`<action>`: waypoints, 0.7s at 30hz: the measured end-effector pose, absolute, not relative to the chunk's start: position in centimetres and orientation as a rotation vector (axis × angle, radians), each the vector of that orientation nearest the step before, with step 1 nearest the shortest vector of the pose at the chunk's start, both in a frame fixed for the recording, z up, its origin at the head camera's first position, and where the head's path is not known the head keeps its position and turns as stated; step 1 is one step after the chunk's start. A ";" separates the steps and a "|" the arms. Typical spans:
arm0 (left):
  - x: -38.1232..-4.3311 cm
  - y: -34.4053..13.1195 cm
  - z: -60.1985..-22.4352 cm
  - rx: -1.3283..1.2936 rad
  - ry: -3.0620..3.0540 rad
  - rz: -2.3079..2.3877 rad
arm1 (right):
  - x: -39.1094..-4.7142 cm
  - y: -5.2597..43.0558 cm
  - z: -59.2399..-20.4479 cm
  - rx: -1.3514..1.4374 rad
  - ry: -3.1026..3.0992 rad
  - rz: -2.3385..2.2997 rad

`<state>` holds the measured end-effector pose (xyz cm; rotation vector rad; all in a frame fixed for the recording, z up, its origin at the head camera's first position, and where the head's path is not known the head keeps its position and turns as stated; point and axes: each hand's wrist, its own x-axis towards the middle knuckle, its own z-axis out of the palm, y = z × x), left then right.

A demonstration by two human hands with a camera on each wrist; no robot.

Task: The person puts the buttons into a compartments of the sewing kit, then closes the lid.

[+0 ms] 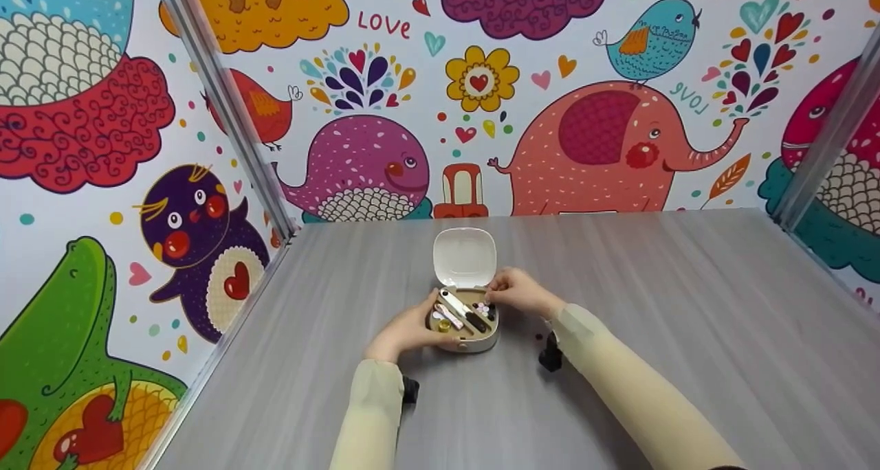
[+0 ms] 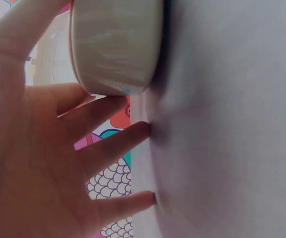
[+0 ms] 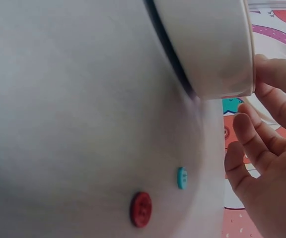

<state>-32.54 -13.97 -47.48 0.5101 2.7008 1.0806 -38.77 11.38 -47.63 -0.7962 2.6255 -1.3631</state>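
Note:
A small white box (image 1: 471,346) with its hinged lid (image 1: 465,257) raised stands on the table, a sewing kit by its contents. Inside lie a long white-and-black tool (image 1: 476,321), a small gold piece (image 1: 445,326) and several light and dark buttons (image 1: 483,310). My left hand (image 1: 407,329) holds the box at its left side, thumb across the front rim; the other fingers spread beside it, tips close to the table (image 2: 118,201). My right hand (image 1: 519,291) has thumb and fingertips together at the back right rim. Whether they pinch anything I cannot tell.
A red button (image 3: 141,209) and a smaller teal button (image 3: 182,178) lie on the grey table (image 1: 687,305), right of the box. Printed walls (image 1: 474,133) with metal corner posts (image 1: 227,106) bound the table at the back and sides.

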 end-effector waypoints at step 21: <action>-32.5 -14.0 -47.5 0.525 2.677 1.122 | -38.6 11.4 -48.4 -0.873 2.719 -1.344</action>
